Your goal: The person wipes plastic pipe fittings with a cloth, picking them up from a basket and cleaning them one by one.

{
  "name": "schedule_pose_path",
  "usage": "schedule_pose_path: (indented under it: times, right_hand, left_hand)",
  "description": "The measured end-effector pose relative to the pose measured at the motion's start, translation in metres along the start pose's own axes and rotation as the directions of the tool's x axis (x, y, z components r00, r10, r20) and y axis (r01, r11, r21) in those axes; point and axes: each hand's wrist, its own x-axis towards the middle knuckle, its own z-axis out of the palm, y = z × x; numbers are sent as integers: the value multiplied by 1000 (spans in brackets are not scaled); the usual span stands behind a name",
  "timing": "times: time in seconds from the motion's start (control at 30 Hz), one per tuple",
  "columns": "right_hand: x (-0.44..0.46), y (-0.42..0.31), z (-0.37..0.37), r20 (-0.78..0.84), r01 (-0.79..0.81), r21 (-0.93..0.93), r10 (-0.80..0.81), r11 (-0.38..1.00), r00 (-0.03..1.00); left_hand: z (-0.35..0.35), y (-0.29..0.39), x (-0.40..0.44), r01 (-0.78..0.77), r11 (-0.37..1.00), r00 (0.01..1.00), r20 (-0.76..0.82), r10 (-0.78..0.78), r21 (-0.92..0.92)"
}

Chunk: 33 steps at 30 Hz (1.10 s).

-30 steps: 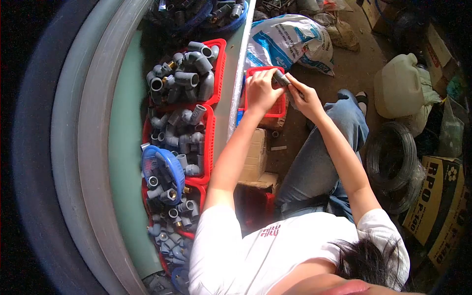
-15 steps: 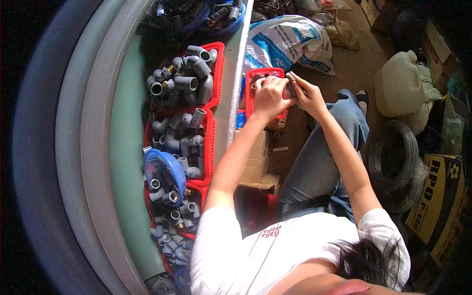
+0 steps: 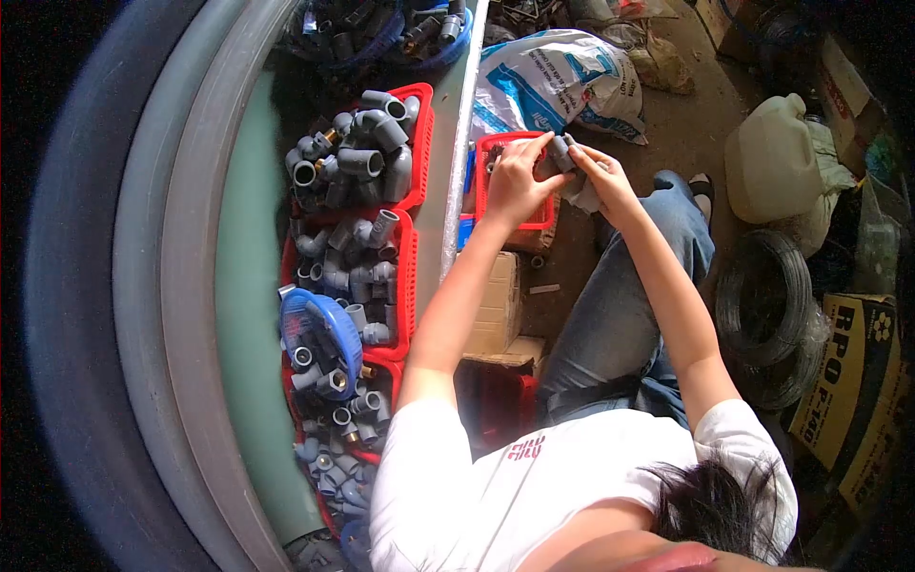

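Observation:
Between my two hands is a grey pipe fitting (image 3: 561, 153), held in front of me near a small red basket (image 3: 522, 218). My left hand (image 3: 519, 181) grips the fitting from the left, fingertips at its upper end. My right hand (image 3: 606, 181) is closed at its right side, and a greyish cloth (image 3: 582, 195) hangs beneath the fingers. Part of the fitting is covered by the fingers. Some small dark pieces show in the red basket behind my left hand.
Red baskets (image 3: 414, 276) of grey fittings and a tilted blue basket (image 3: 335, 319) stand at the left. A white sack (image 3: 562, 81) lies ahead. A jerrycan (image 3: 774, 162), wire coils (image 3: 762, 300) and a yellow-black box (image 3: 843, 381) are at the right.
Over the past second both hands have shifted slightly and regripped around the fitting. More of the fitting and the cloth now shows between them than half a second ago.

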Motion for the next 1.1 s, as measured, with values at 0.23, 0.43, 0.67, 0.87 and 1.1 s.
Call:
schedule_pose_path:
  times: [0.23,0.43,0.67,0.87,1.1]
  right_hand:
    - [3,30,1,171,475,-552,-464,685,869]
    - [-6,12,4,53,282,-638,-325,716,944]
    - [-4,20,10,59,315,-687,-381,655,923]
    - [-9,10,9,70,300,-665,-343,684,937]
    - [-1,17,-1,-6,319,-600,-403,734,915]
  left_hand:
    - [5,-5,-9,69,916,992,72,-105,395]
    - [15,5,-12,31,960,995,78,-54,278]
    - [15,1,-12,52,980,998,12,-56,193]
    - [12,6,-7,67,996,998,-20,-66,56]
    - [9,22,-10,-49,999,998,38,48,21]
